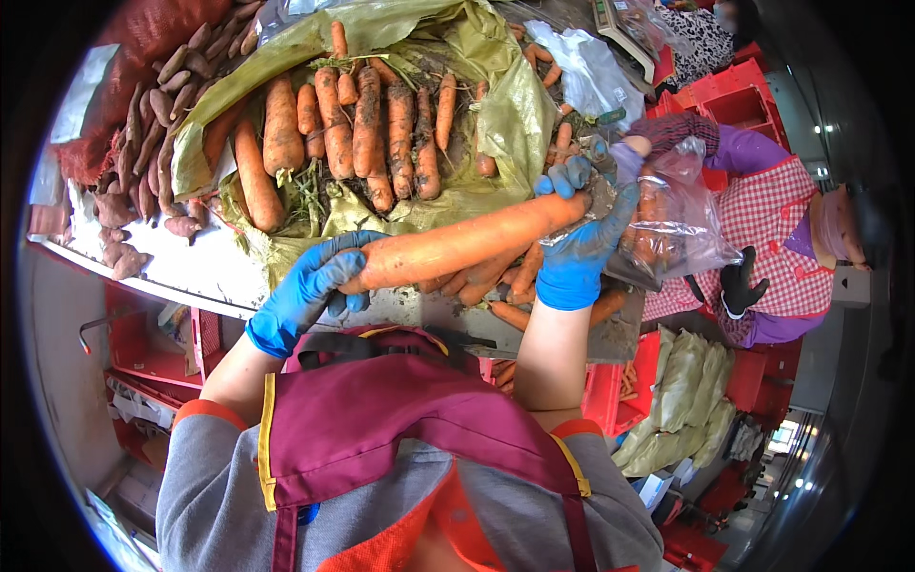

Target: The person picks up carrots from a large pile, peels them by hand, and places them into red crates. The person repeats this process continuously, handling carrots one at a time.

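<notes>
A long, thick orange carrot (pixel 465 239) is held crosswise in front of me, its surface mostly free of soil. My left hand (pixel 314 286), in a blue glove, grips its left end. My right hand (pixel 582 243), in a soiled blue glove, is around the other end. A grey, dirt-covered cloth or pad (pixel 602 204) lies between the right palm and the carrot. Beyond my hands, several soil-caked carrots (pixel 366 121) rest on an opened yellow-green woven sack (pixel 511 129). More carrots (pixel 493 275) lie on the table under the held one.
Sweet potatoes (pixel 154 136) are heaped at the left beside a red mesh sack (pixel 154 32). At the right, a co-worker in a checked apron (pixel 765 229) stands by a clear plastic bag of carrots (pixel 661 222). Red crates (pixel 629 386) stand below the metal table edge (pixel 400 314).
</notes>
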`<state>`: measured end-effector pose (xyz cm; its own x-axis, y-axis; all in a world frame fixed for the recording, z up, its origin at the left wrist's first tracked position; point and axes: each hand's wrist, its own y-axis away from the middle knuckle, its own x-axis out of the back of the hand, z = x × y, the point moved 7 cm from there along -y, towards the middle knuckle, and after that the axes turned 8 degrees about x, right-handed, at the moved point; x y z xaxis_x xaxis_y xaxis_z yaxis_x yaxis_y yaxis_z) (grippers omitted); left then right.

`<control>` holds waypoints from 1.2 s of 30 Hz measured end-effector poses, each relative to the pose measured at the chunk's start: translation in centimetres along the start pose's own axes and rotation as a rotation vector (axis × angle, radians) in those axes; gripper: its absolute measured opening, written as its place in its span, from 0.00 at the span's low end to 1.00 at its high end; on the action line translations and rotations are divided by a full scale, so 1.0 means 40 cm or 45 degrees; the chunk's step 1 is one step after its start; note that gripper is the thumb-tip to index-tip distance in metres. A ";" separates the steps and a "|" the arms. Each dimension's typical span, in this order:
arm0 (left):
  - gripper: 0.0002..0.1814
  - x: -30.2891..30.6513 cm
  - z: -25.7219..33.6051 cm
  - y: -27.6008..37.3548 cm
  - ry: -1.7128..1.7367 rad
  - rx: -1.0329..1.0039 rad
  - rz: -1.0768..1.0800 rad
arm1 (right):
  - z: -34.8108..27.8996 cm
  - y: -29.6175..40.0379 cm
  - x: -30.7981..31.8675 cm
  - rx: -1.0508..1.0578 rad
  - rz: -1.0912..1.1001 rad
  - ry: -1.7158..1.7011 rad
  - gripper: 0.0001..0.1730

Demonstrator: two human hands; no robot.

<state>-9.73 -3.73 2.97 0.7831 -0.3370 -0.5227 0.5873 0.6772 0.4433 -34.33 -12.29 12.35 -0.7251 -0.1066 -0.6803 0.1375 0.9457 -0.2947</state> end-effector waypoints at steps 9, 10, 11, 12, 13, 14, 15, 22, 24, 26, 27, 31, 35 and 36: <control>0.28 -0.001 0.055 -0.015 -0.649 -0.478 0.221 | -0.027 0.022 0.028 -0.188 0.016 0.629 0.23; 0.29 0.007 0.033 -0.025 -0.473 -0.394 0.197 | -0.025 0.023 0.016 -0.244 -0.013 0.668 0.23; 0.30 0.015 0.008 -0.038 -0.297 -0.310 0.173 | -0.019 0.025 0.012 -0.299 -0.042 0.707 0.23; 0.26 0.034 -0.025 -0.054 -0.154 -0.260 0.178 | -0.010 0.030 0.013 -0.316 -0.071 0.654 0.28; 0.25 0.039 -0.046 -0.070 -0.042 -0.233 0.099 | -0.001 0.034 0.003 -0.319 -0.020 0.473 0.30; 0.25 0.043 -0.066 -0.085 0.070 -0.206 0.020 | 0.013 0.038 -0.015 -0.320 0.029 0.291 0.33; 0.24 0.044 -0.082 -0.102 0.185 -0.183 -0.057 | 0.022 0.036 -0.025 -0.321 0.071 0.111 0.36; 0.29 0.037 -0.155 -0.150 0.453 -0.005 -0.086 | 0.023 0.076 -0.062 -0.316 0.119 -0.372 0.29; 0.30 0.046 -0.164 -0.160 0.482 -0.024 -0.136 | 0.016 0.092 -0.083 -0.283 0.109 -0.293 0.29; 0.31 0.036 -0.149 -0.156 0.499 -0.068 -0.074 | 0.007 0.103 -0.091 -0.256 0.050 -0.171 0.29; 0.31 0.026 -0.135 -0.149 0.508 -0.087 -0.042 | 0.004 0.111 -0.091 -0.243 0.024 -0.111 0.29; 0.31 0.045 -0.098 -0.142 0.312 -0.160 -0.138 | -0.006 0.132 -0.074 -0.228 -0.032 0.102 0.25; 0.30 0.075 -0.085 -0.136 0.253 -0.252 -0.015 | -0.023 0.136 -0.065 -0.196 -0.046 0.338 0.24; 0.30 0.086 -0.076 -0.129 0.235 -0.264 -0.003 | -0.022 0.141 -0.054 -0.204 -0.002 0.367 0.24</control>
<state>-10.70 -6.39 -3.33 0.7201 -0.2265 -0.6559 0.5198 0.8022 0.2936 -32.61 -6.46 12.76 -0.8894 -0.0382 -0.4556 0.0451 0.9843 -0.1706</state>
